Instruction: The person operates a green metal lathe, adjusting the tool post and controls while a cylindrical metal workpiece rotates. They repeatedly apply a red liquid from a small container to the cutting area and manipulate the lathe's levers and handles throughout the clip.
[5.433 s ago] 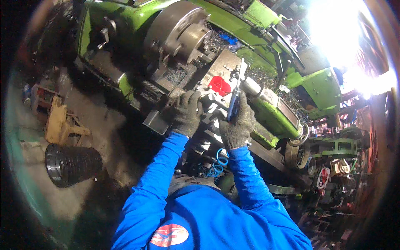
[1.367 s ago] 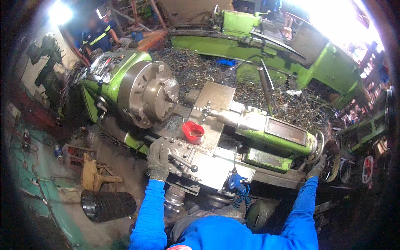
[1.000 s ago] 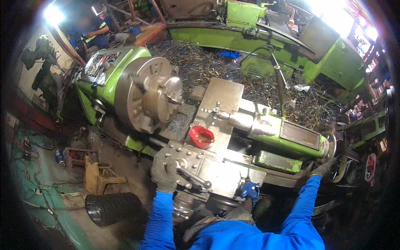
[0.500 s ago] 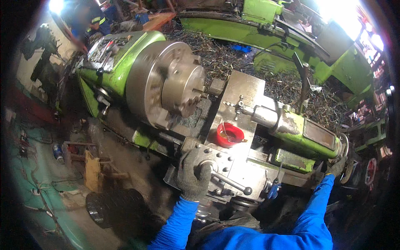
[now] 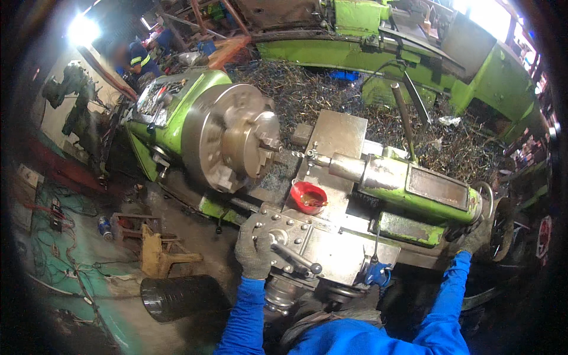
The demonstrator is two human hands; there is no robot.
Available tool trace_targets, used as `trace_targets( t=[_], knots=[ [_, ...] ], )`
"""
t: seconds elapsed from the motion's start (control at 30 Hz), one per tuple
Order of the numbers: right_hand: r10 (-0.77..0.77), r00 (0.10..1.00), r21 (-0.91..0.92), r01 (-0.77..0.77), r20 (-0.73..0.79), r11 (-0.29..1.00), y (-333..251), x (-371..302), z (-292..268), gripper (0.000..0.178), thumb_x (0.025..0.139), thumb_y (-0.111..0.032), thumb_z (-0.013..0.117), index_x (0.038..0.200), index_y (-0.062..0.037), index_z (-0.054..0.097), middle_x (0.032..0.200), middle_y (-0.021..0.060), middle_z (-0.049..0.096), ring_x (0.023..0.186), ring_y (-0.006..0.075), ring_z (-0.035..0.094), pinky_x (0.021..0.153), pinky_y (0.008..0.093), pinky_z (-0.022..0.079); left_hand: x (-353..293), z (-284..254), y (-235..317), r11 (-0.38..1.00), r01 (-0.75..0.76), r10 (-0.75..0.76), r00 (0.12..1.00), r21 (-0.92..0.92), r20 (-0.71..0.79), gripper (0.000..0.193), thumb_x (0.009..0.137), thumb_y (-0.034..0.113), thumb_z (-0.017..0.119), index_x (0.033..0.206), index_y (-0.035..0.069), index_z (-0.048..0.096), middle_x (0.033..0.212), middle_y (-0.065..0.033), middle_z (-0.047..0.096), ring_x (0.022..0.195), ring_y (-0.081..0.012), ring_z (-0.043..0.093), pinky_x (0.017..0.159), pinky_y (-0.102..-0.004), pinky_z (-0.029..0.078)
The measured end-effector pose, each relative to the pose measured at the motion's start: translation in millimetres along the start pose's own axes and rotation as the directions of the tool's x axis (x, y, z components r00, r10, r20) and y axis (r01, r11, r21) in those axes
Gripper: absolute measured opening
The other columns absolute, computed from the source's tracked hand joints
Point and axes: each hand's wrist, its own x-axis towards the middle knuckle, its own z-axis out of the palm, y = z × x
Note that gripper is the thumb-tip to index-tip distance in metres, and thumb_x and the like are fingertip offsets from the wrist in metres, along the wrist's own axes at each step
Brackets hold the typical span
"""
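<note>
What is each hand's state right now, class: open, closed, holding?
Left hand: resting on the tool post; whether closed cannot be told.
Right hand: at the lower rim of the handwheel; whether closed cannot be told.

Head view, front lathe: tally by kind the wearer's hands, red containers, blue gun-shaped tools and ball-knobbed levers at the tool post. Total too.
Grey-gloved left hand and right hand: 2
Round red container: 1
Blue gun-shaped tool: 1
Metal lever with black ball knob: 1
Total: 5
</note>
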Motion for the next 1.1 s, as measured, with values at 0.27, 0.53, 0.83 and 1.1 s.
trace_targets(
  t=[0.27,0.53,0.83,1.1],
  knots=[
    [0.096,0.995,0.011,-0.096,0.014,0.995,45,10,-46,0.033,0.109,-0.027,0.048,0.118,-0.0018,0.067,0.091,-0.0028,0.06,0.073,0.0079,0.049,0.061,0.0265,0.042,4,6,-2,0.998,0.046,-0.046,0.999,0.033,0.002,0.05,0.093,0.028,0.057,0.127,-0.008,0.063,0.133,-0.0198,0.063,0.12,-0.033,0.062,0.105,-0.0437,0.05],
    [0.124,0.992,0.124,-0.124,0.006,0.985,23,-24,-39,0.041,0.111,-0.035,0.046,0.134,-0.0035,0.06,0.098,0.0,0.056,0.085,0.0116,0.05,0.073,0.0286,0.046,0,8,-4,0.99,0.123,-0.127,0.99,-0.073,-0.054,0.051,0.087,0.014,0.053,0.133,-0.007,0.06,0.134,-0.0179,0.063,0.123,-0.0284,0.059,0.11,-0.0416,0.046],
    [0.226,0.974,0.245,-0.221,0.007,0.944,14,3,-26,0.045,0.107,-0.033,0.05,0.138,-0.001,0.057,0.126,0.0121,0.066,0.113,0.0271,0.063,0.091,0.0399,0.053,-2,6,-13,0.993,0.082,-0.088,0.994,-0.09,-0.068,0.057,0.091,0.031,0.059,0.133,-0.007,0.061,0.132,-0.0181,0.064,0.122,-0.0287,0.06,0.108,-0.0408,0.046],
    [0.2,0.971,0.031,-0.206,0.134,0.978,52,57,-9,0.041,0.106,-0.03,0.052,0.136,-0.0027,0.061,0.126,0.0137,0.067,0.114,0.0293,0.063,0.091,0.0393,0.054,1,6,14,0.977,0.165,-0.174,0.983,-0.135,-0.061,0.049,0.083,0.015,0.066,0.127,-0.008,0.065,0.132,-0.0175,0.065,0.121,-0.0275,0.061,0.106,-0.0377,0.048]
  ],
)
